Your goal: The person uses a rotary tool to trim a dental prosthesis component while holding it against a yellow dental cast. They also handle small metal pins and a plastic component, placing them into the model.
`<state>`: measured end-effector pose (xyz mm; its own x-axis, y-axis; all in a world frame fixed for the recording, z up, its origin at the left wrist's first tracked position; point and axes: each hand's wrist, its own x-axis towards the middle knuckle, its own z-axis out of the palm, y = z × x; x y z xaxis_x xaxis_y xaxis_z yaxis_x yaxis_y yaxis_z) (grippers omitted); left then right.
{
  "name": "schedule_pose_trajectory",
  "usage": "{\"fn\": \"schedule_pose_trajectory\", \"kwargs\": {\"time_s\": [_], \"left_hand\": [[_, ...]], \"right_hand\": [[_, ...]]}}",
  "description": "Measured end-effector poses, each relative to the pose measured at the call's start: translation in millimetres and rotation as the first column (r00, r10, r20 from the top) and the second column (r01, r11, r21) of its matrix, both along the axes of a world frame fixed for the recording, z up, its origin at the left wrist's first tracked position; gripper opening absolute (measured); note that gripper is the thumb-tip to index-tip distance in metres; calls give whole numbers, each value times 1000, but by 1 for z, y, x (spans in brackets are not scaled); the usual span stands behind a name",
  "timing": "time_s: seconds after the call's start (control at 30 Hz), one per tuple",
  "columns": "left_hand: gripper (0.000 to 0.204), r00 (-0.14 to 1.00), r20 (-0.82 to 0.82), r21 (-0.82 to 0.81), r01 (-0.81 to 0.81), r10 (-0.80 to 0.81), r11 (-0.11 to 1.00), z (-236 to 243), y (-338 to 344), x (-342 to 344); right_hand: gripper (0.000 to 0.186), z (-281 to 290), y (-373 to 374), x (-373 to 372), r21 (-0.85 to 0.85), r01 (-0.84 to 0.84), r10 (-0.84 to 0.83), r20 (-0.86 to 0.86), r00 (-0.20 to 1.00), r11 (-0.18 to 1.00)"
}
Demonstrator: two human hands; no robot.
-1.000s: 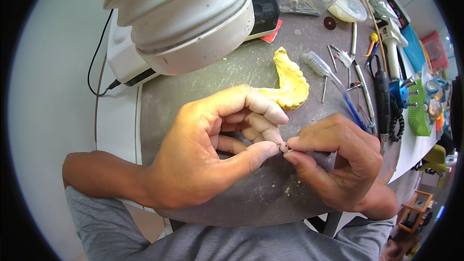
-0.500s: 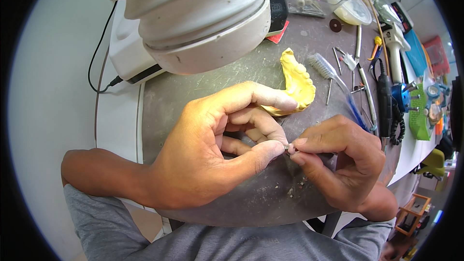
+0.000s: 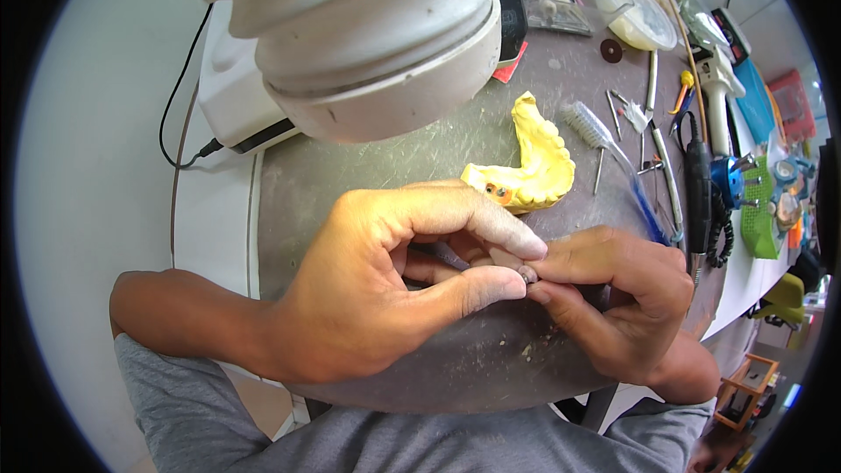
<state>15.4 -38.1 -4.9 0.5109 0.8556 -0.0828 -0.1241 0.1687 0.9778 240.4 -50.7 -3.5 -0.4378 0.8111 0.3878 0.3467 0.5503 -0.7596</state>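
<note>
A tiny pinkish-grey piece, tooth-like as a dental crown (image 3: pixel 526 274), is pinched between the fingertips of both hands and mostly covered by them. My left hand (image 3: pixel 350 289) is closed in a loose ring, its thumb and index fingertips at the crown and its other fingers curled behind. From the right, the thumb and index finger of my right hand (image 3: pixel 626 289) grip the same piece. Just beyond the fingers lies a yellow dental cast (image 3: pixel 547 162), curved like a tooth arch, with two dark holes in an orange-brown patch at its near end.
A large white ribbed hose nozzle (image 3: pixel 377 79) hangs over the far left of the grey bench (image 3: pixel 350 166). Right of the cast lie a toothbrush (image 3: pixel 589 123), thin metal tools and a black handpiece (image 3: pixel 697 184). A clear bowl (image 3: pixel 638 13) stands farther back. Pale crumbs dot the bench.
My left index finger has come down from beside the cast to the crown, uncovering the cast's near end and its holes. My left thumb has shifted slightly right and down.
</note>
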Motion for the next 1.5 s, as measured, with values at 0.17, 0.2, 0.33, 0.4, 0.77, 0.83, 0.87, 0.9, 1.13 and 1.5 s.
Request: {"fn": "schedule_pose_trajectory", "kwargs": {"time_s": [0.17,0.2,0.33,0.4,0.77,0.83,0.87,0.9,1.13,1.5], "left_hand": [[19,1000,-21,15,-10,11,1000,1,-2,-1],[19,1000,-11,26,-10,10,1000,0,-3,-2],[19,997,61,-27,-37,39,999,1,-4,3],[18,998,33,-49,-44,45,998,3,-4,4],[20,1000,0,-73,-17,17,997,5,-9,3],[21,1000,-6,-23,-2,2,1000,0,-7,5],[21,1000,-13,12,6,-6,1000,-1,-6,5],[21,1000,-20,46,15,-14,999,-3,-4,5],[19,998,-50,114,43,-38,993,-5,-5,1],[19,997,-58,49,54,-51,997,-3,-5,2]], "right_hand": [[20,6,-2,0,-72,7,-8,-12,1000,997],[21,5,-5,-1,-117,29,-34,-38,999,993],[20,-1,-7,-7,-60,124,-131,-130,983,991],[20,-4,-2,-3,6,63,-62,-106,992,998],[16,3,0,-2,103,38,-40,15,999,994],[17,3,0,0,115,47,-52,40,998,992],[17,2,0,0,111,50,-54,33,998,993],[18,2,-1,1,106,54,-57,26,998,993],[20,2,0,0,86,44,-44,-8,999,995],[22,4,-2,0,134,83,-88,33,996,988]]}}
